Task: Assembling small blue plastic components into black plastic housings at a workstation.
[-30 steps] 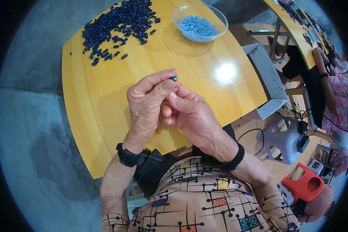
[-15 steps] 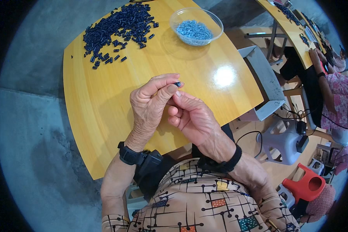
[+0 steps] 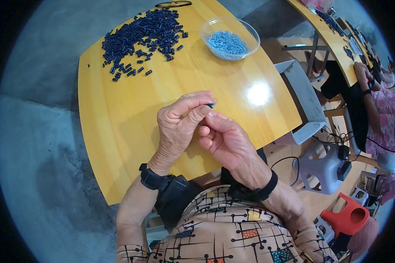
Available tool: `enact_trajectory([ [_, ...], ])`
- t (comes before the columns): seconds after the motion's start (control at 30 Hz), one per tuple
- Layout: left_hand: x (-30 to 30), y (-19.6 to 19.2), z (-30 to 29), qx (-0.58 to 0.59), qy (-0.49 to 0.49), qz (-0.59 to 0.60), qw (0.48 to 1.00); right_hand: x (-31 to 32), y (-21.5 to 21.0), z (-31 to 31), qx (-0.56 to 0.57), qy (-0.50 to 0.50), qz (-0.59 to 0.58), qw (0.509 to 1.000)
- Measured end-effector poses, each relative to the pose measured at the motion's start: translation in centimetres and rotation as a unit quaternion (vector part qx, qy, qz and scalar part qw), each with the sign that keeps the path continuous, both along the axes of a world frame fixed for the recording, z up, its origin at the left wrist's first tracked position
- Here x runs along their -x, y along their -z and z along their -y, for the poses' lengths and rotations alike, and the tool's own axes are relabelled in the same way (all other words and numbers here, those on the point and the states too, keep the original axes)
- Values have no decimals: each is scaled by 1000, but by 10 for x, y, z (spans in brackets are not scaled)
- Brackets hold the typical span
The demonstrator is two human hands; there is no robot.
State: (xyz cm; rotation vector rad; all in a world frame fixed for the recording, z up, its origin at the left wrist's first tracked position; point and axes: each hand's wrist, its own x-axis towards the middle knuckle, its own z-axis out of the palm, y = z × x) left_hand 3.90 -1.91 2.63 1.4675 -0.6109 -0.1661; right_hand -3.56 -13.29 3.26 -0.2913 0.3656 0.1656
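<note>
Between the thumb and forefinger of my left hand (image 3: 177, 124) is a small dark cylindrical piece (image 3: 210, 105), its end toward me showing a bluish spot. My right hand (image 3: 230, 144) meets it from the right, thumb tip close under the piece and the other fingers curled in. Whatever the right fingertips pinch is hidden. Farther off on the yellow table (image 3: 127, 118) lies a heap of similar dark cylindrical pieces (image 3: 140, 39). To its right stands a clear round plastic bowl (image 3: 254, 34) holding many tiny light-blue bits (image 3: 227, 43).
Eyeglasses (image 3: 173, 4) lie at the table's far edge. A grey open box (image 3: 303, 98) stands against its right side. Beyond are a lilac stool (image 3: 318, 168) with cables, a red stool (image 3: 346, 217), and another person (image 3: 382, 109) at a second table (image 3: 311, 22).
Both hands keep the same pinch around the dark piece. The whole scene has shifted slightly right and down in the picture, bringing the eyeglasses more fully into sight.
</note>
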Motion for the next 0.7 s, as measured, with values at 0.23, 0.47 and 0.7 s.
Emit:
enact_trajectory([
  [0.23, -1, 4, -1, 10, 8, 26, 1000, 2, -3, 5, 54, -19, -11, 998],
  [0.47, -3, -2, 0, 11, 16, 20, 1000, -1, -4, 6, 37, -17, 27, 999],
  [0.7, -2, 0, 0, 33, 44, -29, 998, -6, 7, 11, -14, -20, 48, 999],
])
